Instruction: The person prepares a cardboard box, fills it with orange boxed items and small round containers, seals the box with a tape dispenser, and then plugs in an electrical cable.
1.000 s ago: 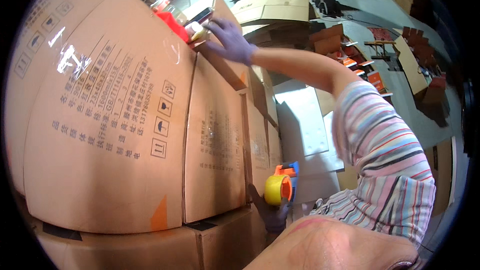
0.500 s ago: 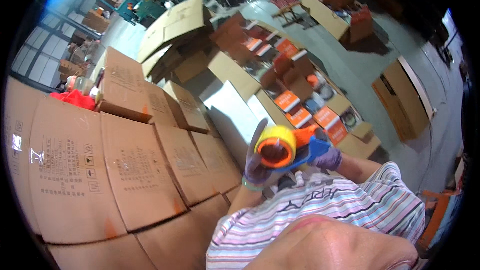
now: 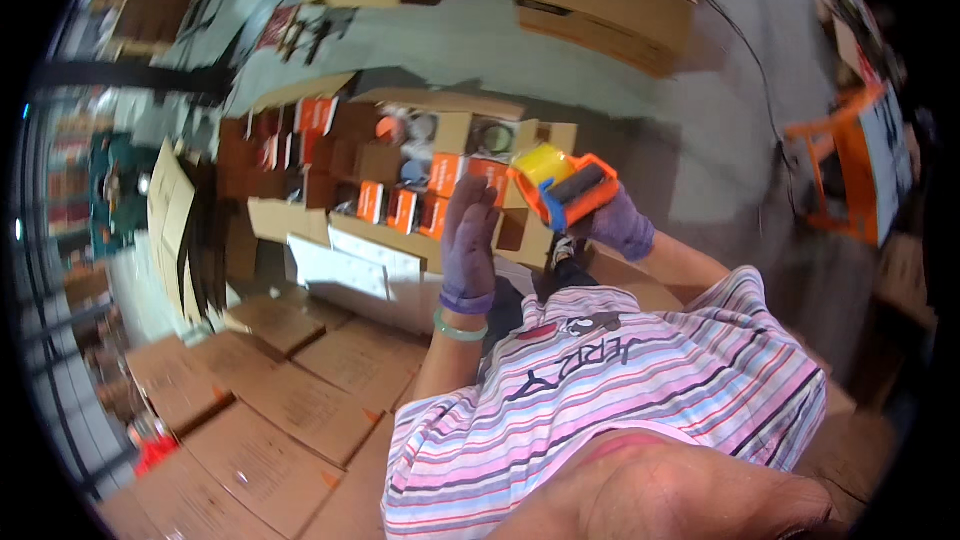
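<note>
Gripping the orange plastic tape dispenser with its yellow roll (image 3: pixel 562 183), the purple-gloved right hand (image 3: pixel 618 225) closed around its handle. The purple-gloved left hand (image 3: pixel 470 240) stood just left of it, fingers straight and together, holding nothing. The dispenser's long axis ran left to right above the open brown cardboard box of small orange cartons (image 3: pixel 400 205).

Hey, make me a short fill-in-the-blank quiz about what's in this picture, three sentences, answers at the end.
1. The right hand grips an orange tape dispenser loaded with a roll of ____ tape.
2. Both hands wear thin gloves coloured ____.
3. The left hand is open and holds nothing; on its wrist sits a pale green ____.
4. Beyond the hands, an open cardboard box holds small packages coloured mostly ____.

Missing words: yellow; purple; bracelet; orange
</note>
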Demonstrator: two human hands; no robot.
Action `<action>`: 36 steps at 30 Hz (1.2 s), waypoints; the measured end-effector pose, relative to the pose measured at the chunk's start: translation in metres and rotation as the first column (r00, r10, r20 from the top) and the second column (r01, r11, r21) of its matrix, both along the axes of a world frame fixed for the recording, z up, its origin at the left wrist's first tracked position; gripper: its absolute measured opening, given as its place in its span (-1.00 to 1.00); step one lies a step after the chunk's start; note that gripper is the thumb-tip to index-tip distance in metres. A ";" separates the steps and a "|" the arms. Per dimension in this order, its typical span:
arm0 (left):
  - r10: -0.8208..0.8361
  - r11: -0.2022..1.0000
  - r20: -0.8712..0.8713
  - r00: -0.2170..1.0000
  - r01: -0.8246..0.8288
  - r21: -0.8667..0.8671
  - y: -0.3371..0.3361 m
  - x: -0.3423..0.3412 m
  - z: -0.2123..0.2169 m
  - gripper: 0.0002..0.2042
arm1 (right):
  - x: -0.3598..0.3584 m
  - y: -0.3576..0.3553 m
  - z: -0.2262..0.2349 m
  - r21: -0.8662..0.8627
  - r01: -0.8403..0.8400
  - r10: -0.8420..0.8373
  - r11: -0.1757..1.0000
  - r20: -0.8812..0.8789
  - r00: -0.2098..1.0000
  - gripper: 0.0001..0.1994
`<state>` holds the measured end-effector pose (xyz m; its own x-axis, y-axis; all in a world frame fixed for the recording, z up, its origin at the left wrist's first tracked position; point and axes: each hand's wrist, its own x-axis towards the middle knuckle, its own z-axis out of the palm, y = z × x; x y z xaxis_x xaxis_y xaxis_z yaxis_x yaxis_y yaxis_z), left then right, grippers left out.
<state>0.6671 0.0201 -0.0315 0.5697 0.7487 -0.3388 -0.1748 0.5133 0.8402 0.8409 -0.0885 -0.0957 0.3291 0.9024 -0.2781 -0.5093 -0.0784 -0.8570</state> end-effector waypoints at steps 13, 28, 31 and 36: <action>-0.574 0.775 -0.154 0.804 0.595 0.214 -0.015 0.067 -0.028 -0.51 | 0.036 -0.179 0.000 0.238 0.525 -0.537 0.817 0.646 0.543 -0.56; -0.775 0.268 -0.214 0.595 0.617 0.740 -0.035 0.358 -0.024 -0.76 | 0.243 -0.156 0.026 0.174 0.036 -0.173 0.984 0.985 -0.025 -0.66; -0.769 0.283 -0.167 0.617 0.564 0.776 -0.042 0.406 -0.035 -0.85 | 0.290 -0.161 0.031 0.110 0.071 -0.108 0.991 0.994 -0.023 -0.65; -0.455 0.646 -0.140 0.880 0.434 0.628 -0.032 0.443 -0.069 -0.94 | 0.353 -0.123 0.024 0.049 0.111 -0.064 0.993 0.988 0.143 -0.63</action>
<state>1.1104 -0.0120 -0.1008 0.8921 0.4326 0.1308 -0.0948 -0.1039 0.9901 1.1937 -0.2111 -0.0713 0.4210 0.8459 0.3275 0.7615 -0.1335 -0.6343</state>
